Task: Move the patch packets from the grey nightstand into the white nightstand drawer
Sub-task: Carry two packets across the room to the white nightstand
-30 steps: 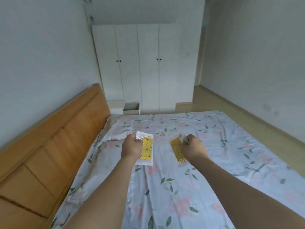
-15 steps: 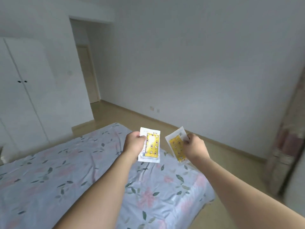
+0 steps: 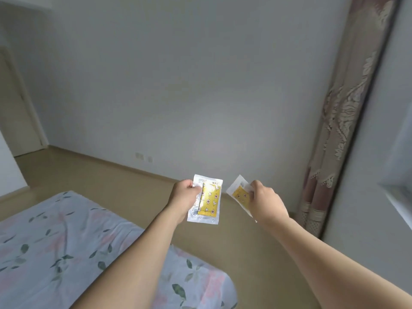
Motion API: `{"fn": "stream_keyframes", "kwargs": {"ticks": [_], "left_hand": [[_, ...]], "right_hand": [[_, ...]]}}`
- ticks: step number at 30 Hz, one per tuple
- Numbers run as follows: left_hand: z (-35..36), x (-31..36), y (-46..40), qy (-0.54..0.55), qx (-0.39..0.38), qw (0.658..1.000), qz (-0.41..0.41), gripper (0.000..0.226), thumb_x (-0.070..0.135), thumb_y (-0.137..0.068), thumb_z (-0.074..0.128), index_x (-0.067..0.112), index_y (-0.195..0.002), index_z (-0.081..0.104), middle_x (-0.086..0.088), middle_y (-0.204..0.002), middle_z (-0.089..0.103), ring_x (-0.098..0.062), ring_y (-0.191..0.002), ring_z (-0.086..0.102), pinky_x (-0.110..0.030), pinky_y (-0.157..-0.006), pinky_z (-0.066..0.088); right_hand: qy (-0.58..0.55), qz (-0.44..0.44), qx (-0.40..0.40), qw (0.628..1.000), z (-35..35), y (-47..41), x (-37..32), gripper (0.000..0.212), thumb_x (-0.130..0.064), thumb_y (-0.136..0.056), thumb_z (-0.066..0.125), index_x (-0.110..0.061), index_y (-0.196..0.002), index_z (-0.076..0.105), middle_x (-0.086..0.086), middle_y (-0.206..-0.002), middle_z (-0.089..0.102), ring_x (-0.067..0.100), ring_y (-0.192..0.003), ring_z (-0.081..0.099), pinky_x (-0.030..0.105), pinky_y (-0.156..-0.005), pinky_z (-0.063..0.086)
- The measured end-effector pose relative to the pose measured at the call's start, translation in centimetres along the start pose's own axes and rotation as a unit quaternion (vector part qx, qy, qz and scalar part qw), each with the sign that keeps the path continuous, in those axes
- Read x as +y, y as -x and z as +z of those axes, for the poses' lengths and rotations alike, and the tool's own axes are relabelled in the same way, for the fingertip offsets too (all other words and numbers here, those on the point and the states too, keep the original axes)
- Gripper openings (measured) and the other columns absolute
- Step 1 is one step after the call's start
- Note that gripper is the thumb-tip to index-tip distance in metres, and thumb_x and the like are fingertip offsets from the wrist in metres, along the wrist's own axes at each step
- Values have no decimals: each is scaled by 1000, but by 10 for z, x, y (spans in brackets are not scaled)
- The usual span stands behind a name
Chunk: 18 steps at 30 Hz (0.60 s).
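Observation:
My left hand (image 3: 183,198) grips a clear patch packet (image 3: 209,200) with a yellow patterned insert, holding it upright by its left edge. My right hand (image 3: 266,202) pinches a second, similar patch packet (image 3: 239,193), tilted to the left, by its right side. Both hands are stretched out in front of me at about the same height, a short gap between the two packets. Neither nightstand is in view.
The foot corner of a bed with a floral sheet (image 3: 66,241) fills the lower left. Bare tan floor (image 3: 133,181) runs along a plain white wall. A patterned curtain (image 3: 338,121) hangs at the right, and a doorway (image 3: 20,121) lies far left.
My view has swung right, away from the headboard and wardrobe, past the bed's foot toward the wall and curtain. Both hands keep their packets.

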<state>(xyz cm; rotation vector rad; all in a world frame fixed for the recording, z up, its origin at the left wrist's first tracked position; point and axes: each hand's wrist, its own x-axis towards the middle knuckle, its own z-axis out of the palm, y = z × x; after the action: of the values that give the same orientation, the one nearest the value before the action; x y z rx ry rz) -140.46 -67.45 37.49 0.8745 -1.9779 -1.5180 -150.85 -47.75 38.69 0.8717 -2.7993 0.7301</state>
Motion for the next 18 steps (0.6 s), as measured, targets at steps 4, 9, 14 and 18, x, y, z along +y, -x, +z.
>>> {"fn": "stream_keyframes", "kwargs": {"ticks": [4, 9, 14, 18], "left_hand": [[36, 23, -104, -1, -23, 1000, 6, 15, 14, -91, 59, -1, -88, 60, -6, -77, 52, -18, -69, 43, -28, -65, 34], [99, 43, -210, 12, -42, 999, -17, 7, 13, -87, 58, 6, -84, 59, -7, -77, 50, -20, -68, 42, -30, -61, 31], [173, 51, -307, 28, -55, 998, -35, 10, 10, -88, 58, 3, -81, 57, -7, -74, 47, -18, -64, 38, -27, -56, 29], [221, 58, -393, 24, -44, 998, -27, 18, 10, -90, 57, 13, -74, 50, -6, -66, 39, -18, -59, 32, -26, -55, 24]], "right_hand": [[48, -26, 27, 998, -12, -105, 17, 7, -8, -90, 39, -13, -95, 40, 4, -74, 52, 33, -68, 51, 33, -56, 38], [13, 13, 65, 998, -13, -215, 61, 5, -8, -91, 39, -12, -94, 41, 7, -78, 54, 35, -69, 50, 35, -56, 38], [-37, 63, 59, 996, 13, -318, 114, 8, -8, -91, 35, -10, -92, 43, 8, -78, 53, 35, -71, 52, 32, -55, 37], [-76, 70, 54, 993, 40, -415, 150, 13, -9, -91, 34, -8, -95, 46, 10, -81, 56, 36, -76, 56, 31, -56, 40]]}}
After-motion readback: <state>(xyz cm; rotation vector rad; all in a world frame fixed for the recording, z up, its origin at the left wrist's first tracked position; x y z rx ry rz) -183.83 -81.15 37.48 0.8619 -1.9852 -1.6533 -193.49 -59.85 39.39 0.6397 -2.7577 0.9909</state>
